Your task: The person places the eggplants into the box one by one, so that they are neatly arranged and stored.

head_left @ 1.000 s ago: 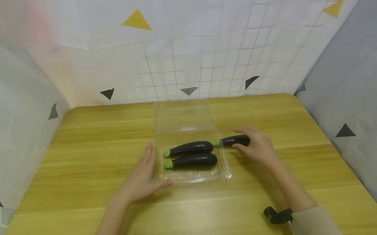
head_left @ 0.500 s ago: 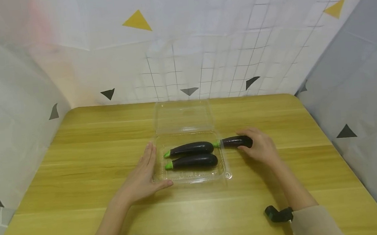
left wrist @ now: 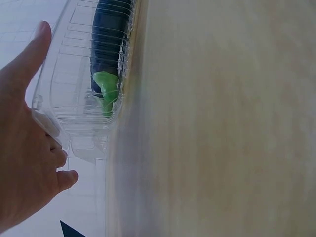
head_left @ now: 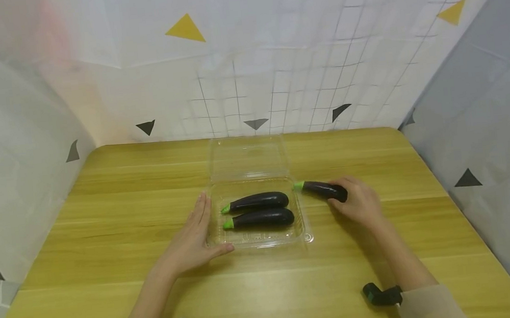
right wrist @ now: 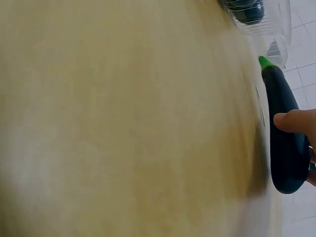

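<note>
Two dark eggplants with green stems, a rear one (head_left: 260, 200) and a front one (head_left: 264, 218), lie side by side in a clear plastic clamshell box (head_left: 258, 243). Its lid (head_left: 248, 158) is folded back toward the wall. My left hand (head_left: 193, 243) rests against the box's left side, fingers extended and thumb along the front corner. To the right of the box, my right hand (head_left: 358, 202) grips the thick end of a third eggplant (head_left: 322, 189), whose stem points left at the box's right rim. In the right wrist view the thumb (right wrist: 294, 122) presses on this eggplant.
A wooden table (head_left: 267, 291) bears everything. Behind it stands a pale sheet wall (head_left: 160, 86) with triangle marks, and similar sheets hang at both sides. A black wrist mount shows at each forearm.
My right hand has drawn the third eggplant slightly rightward and turned it, so its stem now sits farther back, apart from the rear eggplant. The left hand and box stay put.
</note>
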Demonstrator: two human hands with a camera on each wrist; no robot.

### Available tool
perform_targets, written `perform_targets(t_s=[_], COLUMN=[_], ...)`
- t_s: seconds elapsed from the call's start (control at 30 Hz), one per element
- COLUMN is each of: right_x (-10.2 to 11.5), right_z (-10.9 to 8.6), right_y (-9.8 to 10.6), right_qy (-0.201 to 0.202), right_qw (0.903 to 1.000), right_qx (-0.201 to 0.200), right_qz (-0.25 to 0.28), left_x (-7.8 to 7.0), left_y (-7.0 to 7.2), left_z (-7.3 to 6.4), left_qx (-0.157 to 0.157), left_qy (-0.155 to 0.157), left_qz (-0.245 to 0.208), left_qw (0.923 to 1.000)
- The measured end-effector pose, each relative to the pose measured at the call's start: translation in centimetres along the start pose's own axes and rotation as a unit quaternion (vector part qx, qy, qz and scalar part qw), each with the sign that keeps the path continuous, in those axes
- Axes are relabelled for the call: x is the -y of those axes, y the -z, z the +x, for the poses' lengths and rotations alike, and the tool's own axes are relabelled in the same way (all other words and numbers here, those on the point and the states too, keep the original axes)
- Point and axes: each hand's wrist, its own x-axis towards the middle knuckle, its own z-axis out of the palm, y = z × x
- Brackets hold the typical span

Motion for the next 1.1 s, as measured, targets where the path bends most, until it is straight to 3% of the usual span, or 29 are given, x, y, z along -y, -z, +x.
perform_targets(t_s=[0.17, 0.43, 1.1], right_x=[0.3, 1.2, 4.0], right_z=[-0.2, -0.2, -0.1], right_y=[0.8, 2.0, 3.0], right_qy=[-0.023, 0.006, 0.041], right_qw=[0.9992, 0.9960, 0.9945], right_qx=[-0.032, -0.089, -0.096], right_qz=[-0.003, -0.006, -0.001], left_x=[0.0, 0.1, 0.1], left_y=[0.0, 0.0, -0.1], left_z=[0.0, 0.0, 0.1], left_qx=[0.001, 0.002, 0.010], left_qy=[0.000, 0.005, 0.012], left_qz=[0.001, 0.004, 0.010], left_qw=[1.0000, 1.0000, 0.9998])
